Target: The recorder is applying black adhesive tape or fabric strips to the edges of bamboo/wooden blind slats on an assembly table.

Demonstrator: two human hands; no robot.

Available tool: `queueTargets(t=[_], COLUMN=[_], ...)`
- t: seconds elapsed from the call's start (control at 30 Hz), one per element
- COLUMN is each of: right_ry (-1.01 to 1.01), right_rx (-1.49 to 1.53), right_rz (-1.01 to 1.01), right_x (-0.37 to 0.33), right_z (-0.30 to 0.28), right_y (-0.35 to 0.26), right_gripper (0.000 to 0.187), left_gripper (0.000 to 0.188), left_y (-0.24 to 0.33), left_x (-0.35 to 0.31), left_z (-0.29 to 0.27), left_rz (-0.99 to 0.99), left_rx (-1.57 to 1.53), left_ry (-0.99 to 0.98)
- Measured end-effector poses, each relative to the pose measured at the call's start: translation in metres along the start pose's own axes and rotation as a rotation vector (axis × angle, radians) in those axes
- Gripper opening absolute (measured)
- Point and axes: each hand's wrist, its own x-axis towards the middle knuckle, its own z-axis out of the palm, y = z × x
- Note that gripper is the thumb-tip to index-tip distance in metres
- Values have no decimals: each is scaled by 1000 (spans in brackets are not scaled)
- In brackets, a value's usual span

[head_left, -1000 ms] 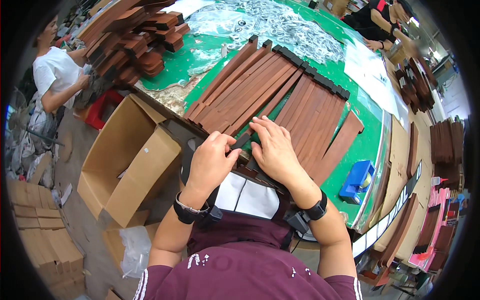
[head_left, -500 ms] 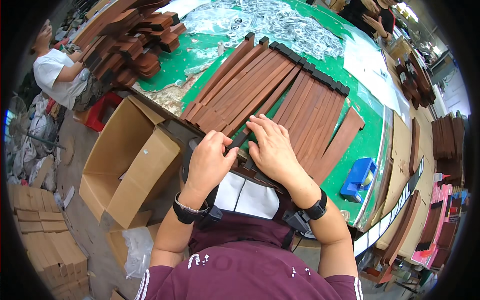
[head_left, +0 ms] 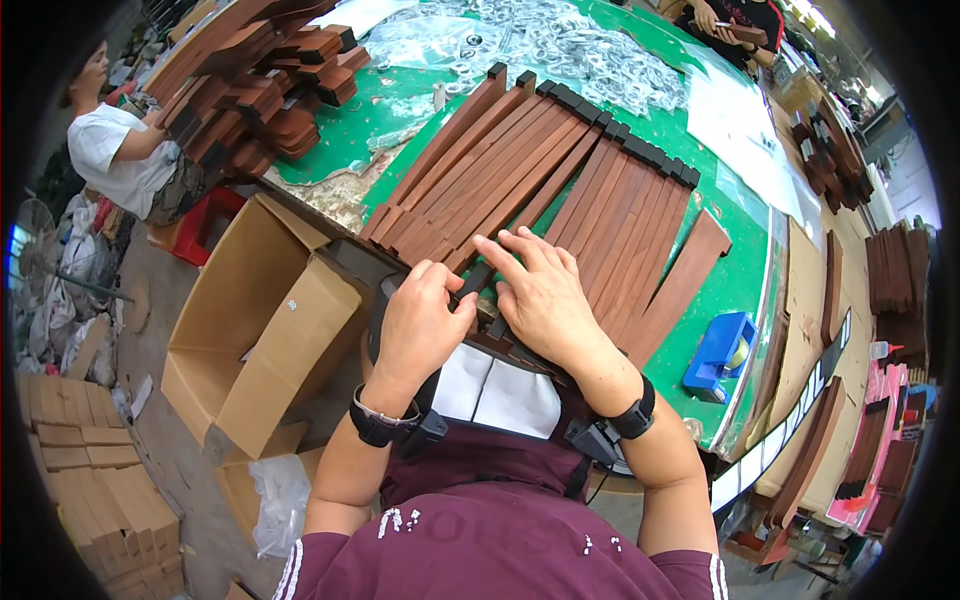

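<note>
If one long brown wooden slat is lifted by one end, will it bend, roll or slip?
The long brown wooden slat looks rigid, so it would probably stay straight. Its flat faces suggest it would not roll. It is long and thin, so the far end may swing and knock neighbours on the green table.

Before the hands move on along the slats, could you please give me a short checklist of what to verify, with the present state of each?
1. Left hand at the near slat ends: ok, fingertips rest there.
2. Right hand on the slats: ok, it lies flat across several.
3. Slats side by side on the green table: mostly ok, but one slat on the right lies apart and angled.
4. Black end caps on the far ends: ok where visible.
5. Near ends: cannot tell, the hands hide them.
6. Open carton beside the table: ok, flaps open.
</note>
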Motion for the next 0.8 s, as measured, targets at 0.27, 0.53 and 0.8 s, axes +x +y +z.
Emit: queueTargets(t=[0.27, 0.53, 0.8], right_ry=[-19, 11, 32], right_rx=[-111, -136, -129], right_rz=[-97, -114, -119], right_x=[-1, -1, 1], right_z=[-1, 2, 3], right_y=[-2, 0, -1], right_gripper=[49, 48, 43], left_gripper=[23, 24, 21], left_y=[0, -5, -12], left_x=[-10, -20, -20], left_z=[2, -1, 13], left_rz=[47, 73, 103], left_rx=[82, 97, 104], left_ry=[16, 10, 120])
